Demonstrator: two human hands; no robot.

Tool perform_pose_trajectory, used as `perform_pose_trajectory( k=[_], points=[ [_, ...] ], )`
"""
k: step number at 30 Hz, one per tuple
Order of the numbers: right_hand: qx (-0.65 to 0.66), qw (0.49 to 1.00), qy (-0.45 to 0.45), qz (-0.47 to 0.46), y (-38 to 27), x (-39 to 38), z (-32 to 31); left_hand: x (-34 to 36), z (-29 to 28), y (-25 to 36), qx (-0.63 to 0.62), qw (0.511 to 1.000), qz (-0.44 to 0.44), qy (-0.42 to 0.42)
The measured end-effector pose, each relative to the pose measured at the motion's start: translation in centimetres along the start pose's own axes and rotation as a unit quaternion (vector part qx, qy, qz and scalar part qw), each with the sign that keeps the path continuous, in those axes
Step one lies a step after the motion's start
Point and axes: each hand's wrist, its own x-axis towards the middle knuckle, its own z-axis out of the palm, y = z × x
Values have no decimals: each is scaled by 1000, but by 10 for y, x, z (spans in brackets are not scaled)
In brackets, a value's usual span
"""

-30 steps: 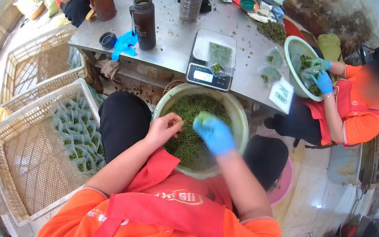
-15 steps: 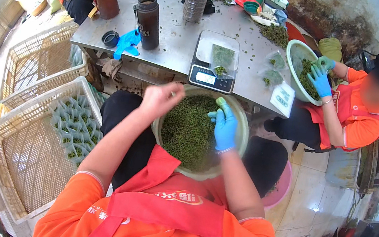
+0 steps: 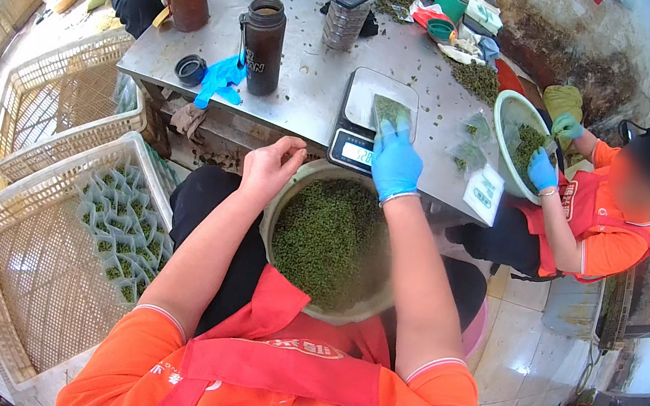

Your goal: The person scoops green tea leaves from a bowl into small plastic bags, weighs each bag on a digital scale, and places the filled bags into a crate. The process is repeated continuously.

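Our right hand [image 3: 397,163] has moved from tub [image 3: 366,290] to bag [image 3: 385,109] on the scale [image 3: 362,98] at the table's near edge [image 3: 287,122], its fingers' grip unclear; our left hand [image 3: 271,169] curls half-open.

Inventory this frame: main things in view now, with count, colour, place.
basin: 1, pale, between the knees
small pieces: uncountable, green, in basin
scales: 2, silver-black, table
bag: 1, clear, nearer scale
table: 1, grey, ahead
bottles: 2, brown, table left
loose glove: 1, blue, table left
crates: at least 2, cream, left floor
small bags: many, clear, nearer crate
co-workers: 2, orange, far left and right
second basin: 1, pale, by right co-worker
right hand: 1, blue-gloved, at the bag
left hand: 1, bare, by first basin
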Motion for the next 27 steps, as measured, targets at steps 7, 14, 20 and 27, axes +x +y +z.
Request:
perform_pose_trajectory(
  k=[7,14,20,27],
  points=[
    [40,966,-53,-252,-65,-7,-40,18,4,7,213,956,140,143],
    [17,968,-154,-196,-74,-25,8,8,13,-8,221,969,102,51],
    [63,963,-139,-221,-74,-32,-9,7,8,6,180,967,164,74],
    [57,957,-221,-177,-67,-32,8,12,14,5,200,951,226,75]
  ],
)
